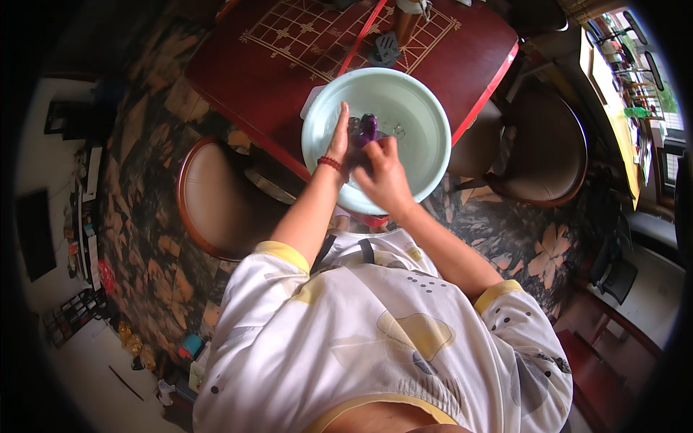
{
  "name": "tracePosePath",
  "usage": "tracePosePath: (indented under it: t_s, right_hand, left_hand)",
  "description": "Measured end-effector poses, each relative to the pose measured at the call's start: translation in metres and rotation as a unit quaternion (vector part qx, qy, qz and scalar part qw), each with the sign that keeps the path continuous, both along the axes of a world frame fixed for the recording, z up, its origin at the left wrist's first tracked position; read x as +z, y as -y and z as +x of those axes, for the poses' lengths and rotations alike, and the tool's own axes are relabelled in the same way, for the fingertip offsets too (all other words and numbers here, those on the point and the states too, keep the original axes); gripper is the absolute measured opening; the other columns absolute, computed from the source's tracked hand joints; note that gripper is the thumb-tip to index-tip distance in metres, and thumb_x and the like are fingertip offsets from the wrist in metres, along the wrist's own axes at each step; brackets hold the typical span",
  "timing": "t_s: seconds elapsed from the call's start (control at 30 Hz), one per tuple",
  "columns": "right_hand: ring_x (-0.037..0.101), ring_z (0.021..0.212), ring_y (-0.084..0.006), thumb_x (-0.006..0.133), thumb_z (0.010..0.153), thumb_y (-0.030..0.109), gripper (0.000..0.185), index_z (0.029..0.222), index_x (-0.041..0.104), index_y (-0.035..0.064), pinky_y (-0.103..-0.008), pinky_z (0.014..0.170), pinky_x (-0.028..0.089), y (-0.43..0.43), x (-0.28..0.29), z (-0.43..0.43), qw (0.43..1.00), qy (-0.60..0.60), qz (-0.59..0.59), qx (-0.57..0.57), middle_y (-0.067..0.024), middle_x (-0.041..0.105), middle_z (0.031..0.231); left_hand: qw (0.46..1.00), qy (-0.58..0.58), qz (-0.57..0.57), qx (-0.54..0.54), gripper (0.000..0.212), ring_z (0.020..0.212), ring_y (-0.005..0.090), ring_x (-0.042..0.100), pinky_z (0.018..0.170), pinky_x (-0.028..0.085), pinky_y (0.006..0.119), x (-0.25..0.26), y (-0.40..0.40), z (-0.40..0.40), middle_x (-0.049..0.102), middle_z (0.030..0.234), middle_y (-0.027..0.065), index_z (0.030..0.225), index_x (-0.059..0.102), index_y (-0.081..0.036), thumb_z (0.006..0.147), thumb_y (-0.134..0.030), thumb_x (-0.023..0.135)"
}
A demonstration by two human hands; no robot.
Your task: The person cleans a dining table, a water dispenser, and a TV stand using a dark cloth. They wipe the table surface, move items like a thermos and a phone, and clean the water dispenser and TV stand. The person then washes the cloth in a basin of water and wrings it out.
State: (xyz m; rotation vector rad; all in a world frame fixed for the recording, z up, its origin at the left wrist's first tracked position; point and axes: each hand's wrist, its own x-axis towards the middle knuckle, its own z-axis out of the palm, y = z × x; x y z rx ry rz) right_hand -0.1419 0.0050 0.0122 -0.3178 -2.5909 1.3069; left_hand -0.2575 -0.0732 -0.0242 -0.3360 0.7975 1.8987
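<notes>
A pale green plastic basin (427, 97) stands at the near edge of the dark red table, with what looks like water in it. Inside its rim, my left hand (339, 139), with a red bead bracelet at the wrist, is against a dark, partly purple item (368, 128) whose kind I cannot tell. Bent fingers of my right hand (385, 176) touch the near side of this item. Both palms are partly hidden, so the left hand's hold is unclear. Small bubbles or ripples show to the right of the item.
On the red table (243, 81), printed with a gold board grid, lie a grey slotted piece (387, 47) and a red strap (361, 38) beyond the basin. A brown container (407, 24) stands behind. Chairs flank the table at left (211, 189) and right (541, 146).
</notes>
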Motion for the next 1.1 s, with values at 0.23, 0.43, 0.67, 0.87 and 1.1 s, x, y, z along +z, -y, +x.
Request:
tracePosePath:
  t_s: [0.23,0.43,0.67,0.87,1.1]
  right_hand:
    - [0.06,0.09,-0.0369,0.07,0.08,0.021,0.031,0.1,0.052,0.0053,-0.0481,0.063,0.051,0.006,0.0,0.004,0.994,-0.013,0.108,0.008,-0.0148,0.05,0.101]
    - [0.066,0.066,-0.0349,0.067,0.086,0.025,0.023,0.094,0.055,0.0063,-0.0464,0.054,0.052,0.001,-0.006,-0.015,0.979,-0.006,0.204,-0.02,-0.0129,0.058,0.089]
    - [0.067,0.081,-0.0471,0.052,0.095,0.037,0.042,0.084,0.069,-0.0006,-0.0543,0.076,0.053,-0.036,-0.034,-0.045,0.971,0.159,0.01,-0.176,-0.0271,0.068,0.084]
    - [0.066,0.092,-0.0466,0.056,0.094,0.028,0.035,0.122,0.062,0.0083,-0.0532,0.082,0.053,-0.077,-0.075,-0.034,0.957,0.22,0.088,-0.167,-0.0264,0.065,0.109]
    - [0.063,0.1,-0.0488,0.058,0.087,0.009,0.056,0.141,0.048,0.0198,-0.0523,0.085,0.056,-0.062,-0.099,-0.02,0.95,0.232,0.209,0.027,-0.0253,0.048,0.135]
  left_hand:
    - [0.999,-0.008,0.012,-0.044,0.082,0.096,0.0229,0.064,0.086,0.052,0.038,0.009,-0.001,0.002,0.066,0.114,0.0066,0.128,0.06,-0.012,0.091,-0.081,0.036]
    - [0.996,0.017,0.083,-0.001,0.062,0.086,0.0207,0.063,0.083,0.051,0.034,0.01,-0.01,0.008,0.067,0.096,0.0043,0.109,0.064,-0.013,0.099,-0.069,0.039]
    - [0.987,-0.035,-0.147,0.06,0.037,0.092,0.0178,0.065,0.082,0.052,0.033,-0.018,-0.019,0.026,0.066,0.103,0.0035,0.109,0.064,-0.01,0.102,-0.037,0.042]
    - [0.963,-0.086,-0.25,0.044,0.065,0.128,0.0295,0.051,0.101,0.044,0.053,-0.022,0.016,0.026,0.054,0.139,0.0112,0.136,0.048,-0.01,0.085,-0.038,0.077]
    - [0.897,-0.242,-0.367,-0.051,0.095,0.14,0.0309,0.04,0.109,0.032,0.06,-0.063,0.03,0.012,0.035,0.157,0.0126,0.159,0.021,-0.016,0.087,-0.051,0.071]
